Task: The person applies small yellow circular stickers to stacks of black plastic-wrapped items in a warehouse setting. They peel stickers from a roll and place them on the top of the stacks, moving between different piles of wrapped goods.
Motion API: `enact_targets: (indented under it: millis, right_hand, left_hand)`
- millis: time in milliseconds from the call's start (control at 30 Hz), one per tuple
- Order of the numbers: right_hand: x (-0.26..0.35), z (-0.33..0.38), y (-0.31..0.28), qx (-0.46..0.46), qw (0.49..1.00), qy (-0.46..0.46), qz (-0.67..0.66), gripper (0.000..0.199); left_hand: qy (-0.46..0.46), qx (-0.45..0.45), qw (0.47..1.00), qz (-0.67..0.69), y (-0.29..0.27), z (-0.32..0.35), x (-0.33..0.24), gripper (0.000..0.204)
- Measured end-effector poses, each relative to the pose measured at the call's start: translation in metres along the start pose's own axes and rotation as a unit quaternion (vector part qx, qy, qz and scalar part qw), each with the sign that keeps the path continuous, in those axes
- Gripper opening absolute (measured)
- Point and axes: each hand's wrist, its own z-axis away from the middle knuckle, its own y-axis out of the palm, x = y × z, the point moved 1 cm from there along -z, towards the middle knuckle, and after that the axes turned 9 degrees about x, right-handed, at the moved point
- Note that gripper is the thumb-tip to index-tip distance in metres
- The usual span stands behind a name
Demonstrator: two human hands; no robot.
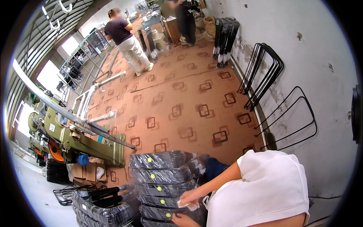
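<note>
In front of me stands a stack of bundles (166,176) wrapped in dark, shiny clear film, with a round yellow sticker (162,201) on the side of each. My right hand (191,197) is closed on a small white strip of stickers (184,204) with some yellow on it, close against the stack. Just below it, my left hand (185,220) has its fingers bent together beside a low yellow sticker (168,215). Whether those fingertips hold anything is too small to make out. The lower edge cuts off part of that hand.
More wrapped bundles (107,212) lie left of the stack. A green machine (87,145) and a metal pipe frame (90,126) stand farther left. Black wire frames (266,72) lean on the right wall. Two people stand at the back, one in a dark top (118,30).
</note>
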Motion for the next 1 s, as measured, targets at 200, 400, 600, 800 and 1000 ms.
enact_targets:
  millis: [200, 400, 600, 800, 1000]
  right_hand:
    - [0.001, -0.004, -0.007, -0.029, 0.999, 0.018, -0.024, 0.048]
    - [0.002, 0.005, 0.009, -0.063, 0.997, 0.009, -0.053, 0.048]
    - [-0.013, 0.004, 0.006, 0.040, 0.998, 0.024, -0.036, 0.065]
    - [-0.004, 0.014, 0.018, 0.123, 0.977, -0.074, -0.157, 0.046]
    - [-0.018, 0.005, 0.004, 0.039, 0.994, -0.019, -0.099, 0.044]
  left_hand:
    - [0.051, -0.046, 0.971, 0.228, -0.013, 0.019, -0.028, 0.022]
    - [0.264, -0.004, 0.944, 0.196, -0.012, 0.024, -0.063, 0.049]
    - [0.171, 0.017, 0.944, 0.282, 0.005, 0.040, -0.052, 0.051]
    - [0.131, 0.020, 0.932, 0.336, 0.006, 0.037, -0.046, 0.048]
    - [0.104, 0.141, 0.917, 0.359, -0.012, 0.031, -0.048, 0.058]
